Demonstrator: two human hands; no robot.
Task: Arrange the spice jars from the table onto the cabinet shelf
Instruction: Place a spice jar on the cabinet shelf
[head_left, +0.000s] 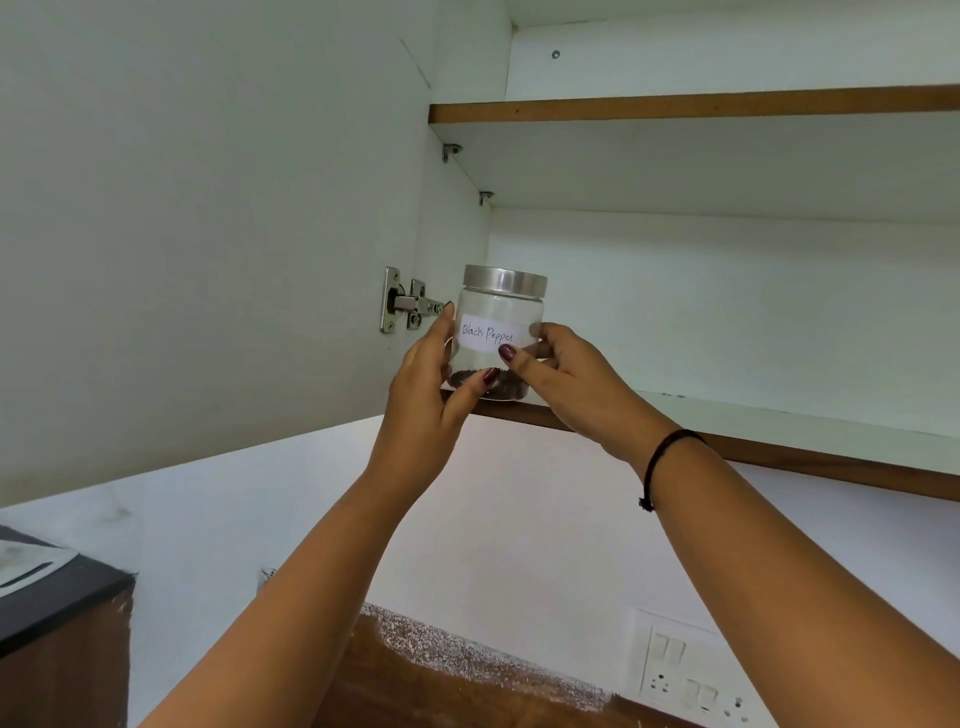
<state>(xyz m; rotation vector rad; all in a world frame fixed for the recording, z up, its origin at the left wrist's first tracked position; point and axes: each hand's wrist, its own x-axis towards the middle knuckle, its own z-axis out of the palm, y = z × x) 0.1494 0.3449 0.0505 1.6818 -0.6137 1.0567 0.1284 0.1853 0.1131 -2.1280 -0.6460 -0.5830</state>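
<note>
Head view, looking up into an open white cabinet. Both hands up on a glass spice jar (496, 338) marked "Black Pepper" on a paper label (487, 335). Upright, right at the front lip of the lower shelf (779, 423), hard by its left end and close to the door hinge (408, 306). Cannot tell whether fully seated on the board or a hair above it; base about level with the near edge.

Left hand (428, 387) wrapped round the left wall, fingers reaching up the side, thumb pressed low across the front near the peppercorns (498, 389). Right hand (569, 376) curled round the right wall, thumb on the front just under the label, a black thread band (667, 460) on that wrist. Both closed on glass, neither on the steel lid (505, 280).

Now the handling, purely as a judgement: rigid, breakable, smooth-sided and likely slick. Mostly empty too, with only a shallow dark layer at the bottom, so probably light, any weight low down. Best gripped round the body at mid-height, as here, and not by the lid, possibly loose. Worth pushing farther back from the near edge before letting go, one hand steadying. Upper shelf (675, 106) overhead, untouched.
</note>
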